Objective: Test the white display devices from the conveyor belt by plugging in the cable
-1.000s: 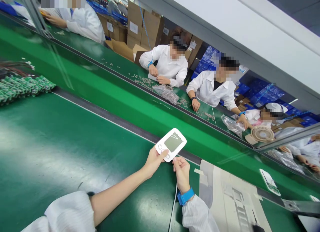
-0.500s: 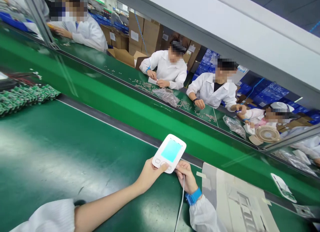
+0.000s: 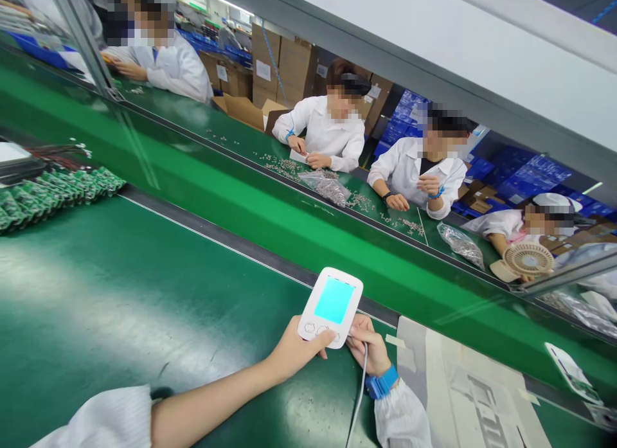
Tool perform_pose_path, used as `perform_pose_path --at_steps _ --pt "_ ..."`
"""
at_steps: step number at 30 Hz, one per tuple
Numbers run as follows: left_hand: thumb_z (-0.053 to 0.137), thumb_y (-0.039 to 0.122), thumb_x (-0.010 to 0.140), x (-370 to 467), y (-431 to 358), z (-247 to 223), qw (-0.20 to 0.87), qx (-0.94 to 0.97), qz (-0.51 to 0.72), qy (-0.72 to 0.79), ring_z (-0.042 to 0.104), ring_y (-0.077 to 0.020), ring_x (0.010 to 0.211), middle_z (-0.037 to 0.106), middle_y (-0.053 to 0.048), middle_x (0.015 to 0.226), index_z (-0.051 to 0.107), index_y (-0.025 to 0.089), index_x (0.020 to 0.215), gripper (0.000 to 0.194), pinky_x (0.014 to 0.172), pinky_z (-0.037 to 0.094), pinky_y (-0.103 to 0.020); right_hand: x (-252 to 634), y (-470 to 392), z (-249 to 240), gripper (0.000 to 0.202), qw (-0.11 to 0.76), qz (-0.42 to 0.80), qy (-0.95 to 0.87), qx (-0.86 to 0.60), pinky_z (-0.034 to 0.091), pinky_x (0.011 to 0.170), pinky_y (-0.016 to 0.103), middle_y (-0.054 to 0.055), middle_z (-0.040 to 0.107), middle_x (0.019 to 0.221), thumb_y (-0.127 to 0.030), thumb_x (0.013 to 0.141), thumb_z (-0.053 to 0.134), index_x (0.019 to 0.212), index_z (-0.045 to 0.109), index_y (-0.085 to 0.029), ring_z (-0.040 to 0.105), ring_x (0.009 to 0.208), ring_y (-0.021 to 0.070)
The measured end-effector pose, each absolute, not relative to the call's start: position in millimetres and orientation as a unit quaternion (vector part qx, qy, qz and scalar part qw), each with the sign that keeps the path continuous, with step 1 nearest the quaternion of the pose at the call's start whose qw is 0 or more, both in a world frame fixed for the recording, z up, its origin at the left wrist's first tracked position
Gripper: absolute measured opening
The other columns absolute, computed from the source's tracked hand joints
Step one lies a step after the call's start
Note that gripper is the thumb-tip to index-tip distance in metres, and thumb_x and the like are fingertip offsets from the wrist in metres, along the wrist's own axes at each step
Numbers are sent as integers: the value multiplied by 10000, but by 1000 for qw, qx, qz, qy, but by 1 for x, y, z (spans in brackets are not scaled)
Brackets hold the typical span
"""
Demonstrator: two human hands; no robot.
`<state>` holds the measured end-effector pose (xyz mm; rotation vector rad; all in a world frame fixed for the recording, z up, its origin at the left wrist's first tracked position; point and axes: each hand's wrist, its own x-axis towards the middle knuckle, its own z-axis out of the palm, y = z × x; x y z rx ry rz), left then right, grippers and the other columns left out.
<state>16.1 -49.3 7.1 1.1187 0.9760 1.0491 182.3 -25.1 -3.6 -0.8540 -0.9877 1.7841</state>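
White plastic forms the casing of a handheld device [image 3: 330,306] with a lit cyan screen, held up over the green worktop [image 3: 120,294] at about 6 o'clock in the view. The left hand [image 3: 292,353] closes around its lower left edge, thumb lying across the row of buttons under the screen. The right hand [image 3: 369,346] pinches the lower right corner with curled fingers, and a white cable [image 3: 359,396] drops from there toward the bottom edge. A blue wrist strap [image 3: 382,382] circles the right wrist above a white sleeve.

At 9 o'clock a heap of green circuit boards [image 3: 53,191] lies on the worktop, with red and black wires just behind it. At 4 o'clock a large printed sheet [image 3: 463,390] is taped flat to the surface, well clear of the hands. Nothing lies between the hands and the device.

Beyond a dark rail runs a second green belt [image 3: 289,223]. Across it, from 11 to 3 o'clock, several people in white coats sit at a far bench strewn with small grey parts [image 3: 284,166] and clear bags [image 3: 328,187] of them. A small beige fan [image 3: 527,260] stands at 3 o'clock. Cardboard boxes [image 3: 282,59] and blue crates [image 3: 520,175] are stacked behind the people, and a pale beam crosses overhead.
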Motion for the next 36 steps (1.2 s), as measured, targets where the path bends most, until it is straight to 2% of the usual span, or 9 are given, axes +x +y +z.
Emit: perform_pose_path --at_steps 9,20,36 --pt "572 378 753 16 -52 -3 634 509 443 378 570 -147 510 658 -99 686 658 84 810 312 471 479 -245 184 -25 -4 197 434 746 -394 -316 115 396 220 -91 330 273 -252 612 663 490 551 -146 151 302 31" --pt "612 392 716 17 -51 -1 647 484 437 395 566 -145 462 628 -72 555 650 87 723 308 437 472 -234 185 -25 -6 185 425 747 -395 -323 113 410 226 -95 327 274 -267 610 655 501 561 -151 143 303 33" --pt "607 394 725 16 -52 -4 665 472 434 384 559 -140 459 613 -61 532 646 84 721 312 442 471 -233 185 -26 -3 168 417 743 -396 -342 115 425 242 -95 322 261 -272 580 650 491 561 -162 142 309 42"
